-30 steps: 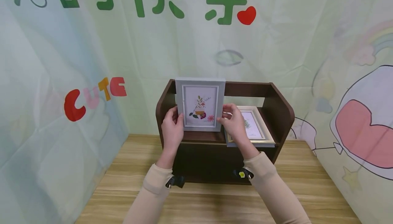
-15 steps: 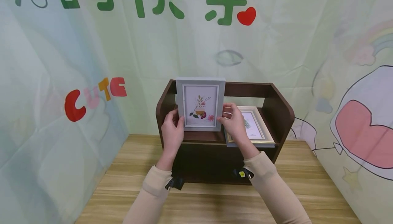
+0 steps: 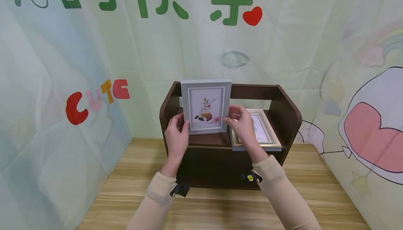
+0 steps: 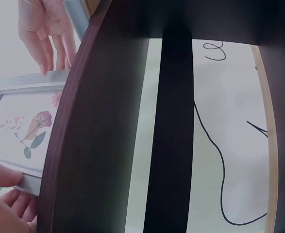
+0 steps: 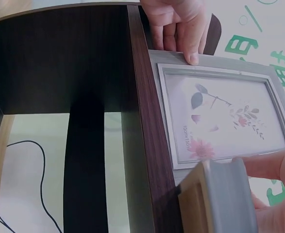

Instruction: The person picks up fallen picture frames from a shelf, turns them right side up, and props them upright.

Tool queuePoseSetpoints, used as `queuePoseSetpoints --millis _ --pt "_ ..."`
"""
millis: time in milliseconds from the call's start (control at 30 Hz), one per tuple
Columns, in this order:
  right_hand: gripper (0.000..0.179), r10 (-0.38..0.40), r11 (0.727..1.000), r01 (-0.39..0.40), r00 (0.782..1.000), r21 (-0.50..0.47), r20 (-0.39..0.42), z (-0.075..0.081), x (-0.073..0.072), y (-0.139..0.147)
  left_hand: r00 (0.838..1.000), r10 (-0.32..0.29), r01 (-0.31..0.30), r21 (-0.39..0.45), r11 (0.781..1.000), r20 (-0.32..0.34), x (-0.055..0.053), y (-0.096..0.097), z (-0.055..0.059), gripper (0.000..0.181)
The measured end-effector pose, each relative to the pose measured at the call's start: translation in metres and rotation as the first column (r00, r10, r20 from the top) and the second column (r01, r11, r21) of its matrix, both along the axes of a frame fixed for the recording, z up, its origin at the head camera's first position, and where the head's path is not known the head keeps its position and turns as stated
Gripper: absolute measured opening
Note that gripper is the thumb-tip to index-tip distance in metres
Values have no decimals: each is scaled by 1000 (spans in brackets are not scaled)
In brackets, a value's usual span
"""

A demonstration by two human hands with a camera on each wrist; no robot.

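Note:
A grey picture frame (image 3: 206, 106) with a pressed-flower print stands upright on the upper level of a dark brown wooden shelf (image 3: 284, 111). My left hand (image 3: 177, 134) grips its lower left edge, thumb on the front. At the lower right edge my right hand (image 3: 240, 124) pinches the frame. The left wrist view shows the frame (image 4: 23, 131) with my thumb on its border. In the right wrist view the frame (image 5: 220, 119) shows with left-hand fingers on its far edge.
A second, gold-and-white frame (image 3: 259, 128) lies flat on the shelf's right half, partly under my right hand. The shelf stands on a wooden table (image 3: 217, 205) against a printed fabric backdrop (image 3: 94, 48). The shelf's lower level is dark and open.
The grey frame has shifted slightly back and down onto the shelf, and both hands moved a little with it.

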State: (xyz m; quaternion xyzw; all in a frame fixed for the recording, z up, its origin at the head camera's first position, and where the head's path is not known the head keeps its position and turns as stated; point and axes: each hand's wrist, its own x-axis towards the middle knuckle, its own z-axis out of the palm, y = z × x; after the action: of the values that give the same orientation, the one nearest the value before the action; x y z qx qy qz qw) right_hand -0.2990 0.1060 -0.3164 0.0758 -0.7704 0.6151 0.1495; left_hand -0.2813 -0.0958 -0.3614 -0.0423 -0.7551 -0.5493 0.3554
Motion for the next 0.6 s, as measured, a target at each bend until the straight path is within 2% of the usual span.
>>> queuePoseSetpoints --millis 300,600 --pt "46 9 1000 -9 997 -5 -76 2 4 8 993 45 -46 -9 999 -113 0 1 -8 27" --pt "48 -21 999 29 985 44 -169 8 11 10 985 51 -51 4 999 -167 5 5 -10 28"
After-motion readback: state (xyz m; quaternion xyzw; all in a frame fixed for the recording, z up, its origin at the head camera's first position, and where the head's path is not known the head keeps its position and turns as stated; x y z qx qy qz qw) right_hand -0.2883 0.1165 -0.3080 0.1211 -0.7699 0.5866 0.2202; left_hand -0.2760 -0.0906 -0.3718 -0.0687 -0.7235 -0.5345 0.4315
